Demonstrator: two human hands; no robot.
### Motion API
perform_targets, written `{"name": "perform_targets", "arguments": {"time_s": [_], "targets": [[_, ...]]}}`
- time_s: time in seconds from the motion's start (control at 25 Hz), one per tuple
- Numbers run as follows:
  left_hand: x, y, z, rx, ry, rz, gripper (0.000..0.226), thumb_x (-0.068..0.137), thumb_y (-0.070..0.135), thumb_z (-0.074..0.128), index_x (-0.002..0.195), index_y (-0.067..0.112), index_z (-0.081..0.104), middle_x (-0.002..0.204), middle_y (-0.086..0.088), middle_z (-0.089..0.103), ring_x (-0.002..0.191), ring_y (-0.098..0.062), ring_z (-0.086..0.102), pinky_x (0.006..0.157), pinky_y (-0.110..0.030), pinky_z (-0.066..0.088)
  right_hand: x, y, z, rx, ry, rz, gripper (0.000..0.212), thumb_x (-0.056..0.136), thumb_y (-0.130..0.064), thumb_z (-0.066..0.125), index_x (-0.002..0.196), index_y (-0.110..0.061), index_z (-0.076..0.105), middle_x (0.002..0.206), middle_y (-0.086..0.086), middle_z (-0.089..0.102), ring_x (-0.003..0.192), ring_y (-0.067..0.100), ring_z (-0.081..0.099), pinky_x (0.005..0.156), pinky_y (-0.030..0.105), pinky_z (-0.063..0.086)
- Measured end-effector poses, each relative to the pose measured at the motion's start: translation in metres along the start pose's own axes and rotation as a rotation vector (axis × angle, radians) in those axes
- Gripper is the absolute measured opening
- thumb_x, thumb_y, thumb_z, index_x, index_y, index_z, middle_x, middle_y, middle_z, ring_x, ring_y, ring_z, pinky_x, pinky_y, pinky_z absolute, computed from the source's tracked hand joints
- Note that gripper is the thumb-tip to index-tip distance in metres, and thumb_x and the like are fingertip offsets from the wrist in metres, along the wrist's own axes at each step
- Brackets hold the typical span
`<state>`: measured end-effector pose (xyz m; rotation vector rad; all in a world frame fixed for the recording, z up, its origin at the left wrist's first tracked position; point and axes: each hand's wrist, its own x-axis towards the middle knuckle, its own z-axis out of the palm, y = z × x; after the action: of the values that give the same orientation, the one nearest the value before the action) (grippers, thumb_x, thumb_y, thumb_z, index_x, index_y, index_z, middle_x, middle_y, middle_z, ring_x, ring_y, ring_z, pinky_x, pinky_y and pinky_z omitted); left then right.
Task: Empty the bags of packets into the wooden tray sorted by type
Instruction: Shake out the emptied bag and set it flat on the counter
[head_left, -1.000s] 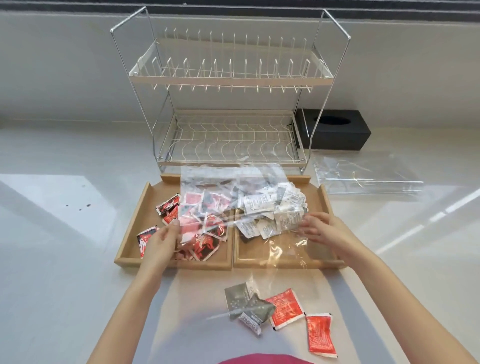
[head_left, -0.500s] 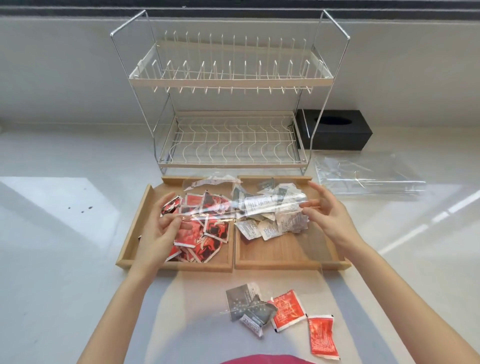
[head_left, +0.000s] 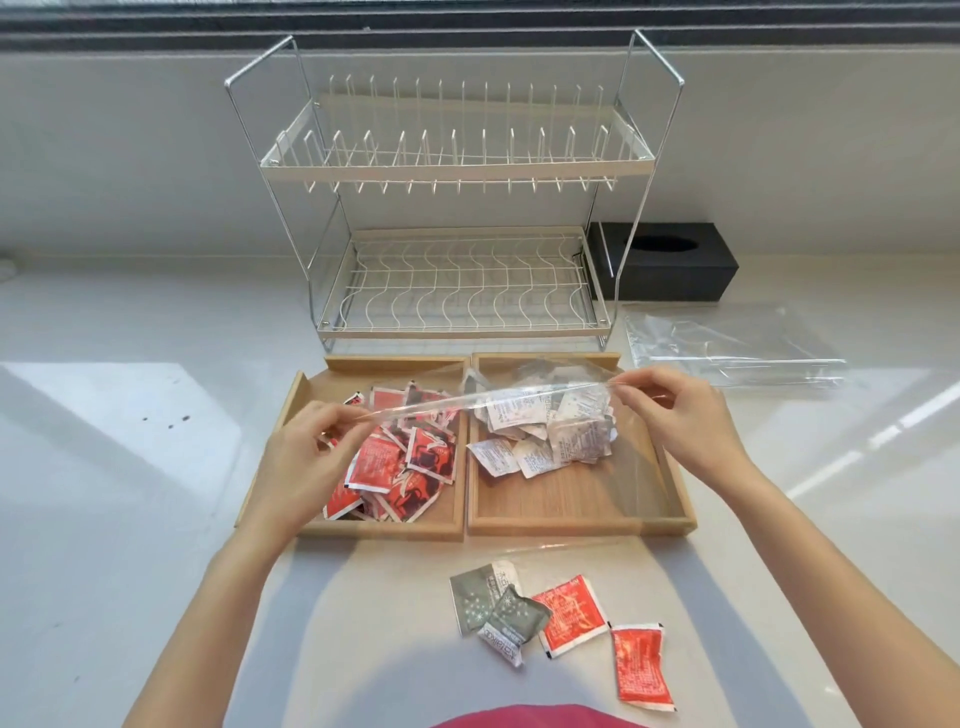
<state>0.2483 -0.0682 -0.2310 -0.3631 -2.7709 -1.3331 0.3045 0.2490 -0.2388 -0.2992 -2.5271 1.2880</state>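
Observation:
A two-compartment wooden tray (head_left: 462, 525) lies in front of me. Red packets (head_left: 395, 462) fill its left compartment and white-grey packets (head_left: 540, 431) its right one. My left hand (head_left: 311, 457) and my right hand (head_left: 675, 421) each pinch an end of an empty clear plastic bag (head_left: 467, 402), stretched flat above the tray. Nearer to me on the counter lie two grey packets (head_left: 493, 608) and two red packets (head_left: 602, 634).
A two-tier wire dish rack (head_left: 457, 208) stands right behind the tray. A black tissue box (head_left: 670, 262) sits at the back right, and another flat clear bag (head_left: 732, 345) lies in front of it. The counter is pale and glossy.
The clear bag lay draped over the packets in the tray; both hands have lifted it and pulled it taut between them, moving apart.

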Motion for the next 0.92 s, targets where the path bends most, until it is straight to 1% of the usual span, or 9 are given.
{"name": "perform_targets", "arguments": {"time_s": [0.08,0.16,0.2,0.32,0.44,0.52,0.6,0.72,0.92], "targets": [[0.0,0.006,-0.002,0.019,0.083,0.003,0.017,0.08,0.019,0.064,0.07,0.033,0.06,0.079,0.008,0.054,0.073,0.003,0.052,0.073,-0.011,0.038,0.0,-0.005,-0.005,-0.025,0.04,-0.029,0.006,0.082,-0.018,0.063,0.082,-0.022,0.067,0.081,-0.006,0.059,0.069,-0.012,0.054,0.065,0.002,0.041],[-0.001,0.012,-0.005,0.024,0.135,0.009,0.009,0.079,0.02,0.064,0.073,0.027,0.064,0.089,0.002,0.052,0.093,-0.009,0.049,0.083,-0.024,0.037,-0.001,-0.01,-0.011,-0.023,0.073,-0.055,0.005,0.082,-0.019,0.064,0.08,-0.023,0.065,0.083,-0.012,0.05,0.071,-0.014,0.052,0.065,0.004,0.041],[-0.002,0.015,-0.007,0.006,0.138,0.016,0.012,0.079,0.02,0.064,0.072,0.03,0.065,0.095,0.006,0.053,0.098,-0.01,0.048,0.085,-0.023,0.036,0.0,-0.013,-0.014,-0.005,0.085,-0.065,0.007,0.082,-0.02,0.063,0.078,-0.025,0.064,0.086,-0.015,0.049,0.073,-0.015,0.052,0.066,0.005,0.04],[-0.003,0.032,-0.011,-0.193,0.096,0.008,0.032,0.081,0.019,0.061,0.063,0.045,0.064,0.077,0.024,0.065,0.076,0.009,0.054,0.069,-0.003,0.039,-0.001,-0.021,-0.026,0.07,0.125,-0.069,0.017,0.084,-0.022,0.061,0.072,-0.034,0.059,0.085,-0.016,0.054,0.072,-0.01,0.052,0.065,0.008,0.039],[0.002,0.049,-0.006,-0.328,0.083,0.021,0.034,0.083,0.015,0.059,0.068,0.044,0.066,0.061,0.026,0.065,0.057,0.007,0.055,0.058,-0.001,0.041,-0.002,-0.025,-0.047,0.073,0.209,-0.063,0.017,0.083,-0.026,0.063,0.072,-0.039,0.059,0.067,-0.011,0.046,0.058,0.0,0.043,0.058,0.009,0.035],[0.007,0.065,0.003,-0.383,0.076,0.058,0.028,0.084,0.012,0.057,0.078,0.038,0.062,0.061,0.023,0.066,0.056,0.006,0.055,0.058,-0.003,0.042,-0.002,-0.022,-0.063,0.109,0.249,-0.036,0.016,0.082,-0.028,0.064,0.07,-0.038,0.061,0.053,-0.008,0.037,0.05,0.004,0.035,0.053,0.011,0.03],[0.012,0.082,0.018,-0.47,0.074,0.092,0.025,0.085,0.009,0.055,0.087,0.034,0.054,0.062,0.019,0.067,0.058,0.005,0.057,0.06,-0.006,0.044,-0.002,-0.016,-0.08,0.143,0.268,0.004,0.015,0.082,-0.028,0.064,0.07,-0.036,0.062,0.052,-0.007,0.037,0.05,0.006,0.034,0.052,0.014,0.029],[0.02,0.105,0.046,-0.537,0.074,0.116,0.027,0.087,0.007,0.053,0.085,0.034,0.049,0.064,0.017,0.069,0.062,0.005,0.059,0.063,-0.007,0.044,-0.003,-0.004,-0.107,0.169,0.294,0.075,0.015,0.083,-0.028,0.063,0.069,-0.034,0.062,0.048,-0.007,0.045,0.047,0.006,0.041,0.051,0.013,0.034],[0.029,0.142,0.11,-0.501,-0.049,0.13,0.025,0.089,0.006,0.048,0.078,0.027,0.056,0.071,0.012,0.066,0.064,0.007,0.058,0.062,-0.006,0.044,-0.007,0.03,-0.162,0.215,0.362,0.189,0.012,0.085,-0.026,0.06,0.073,-0.029,0.061,0.043,-0.013,0.059,0.042,0.002,0.054,0.046,0.009,0.038]]}}
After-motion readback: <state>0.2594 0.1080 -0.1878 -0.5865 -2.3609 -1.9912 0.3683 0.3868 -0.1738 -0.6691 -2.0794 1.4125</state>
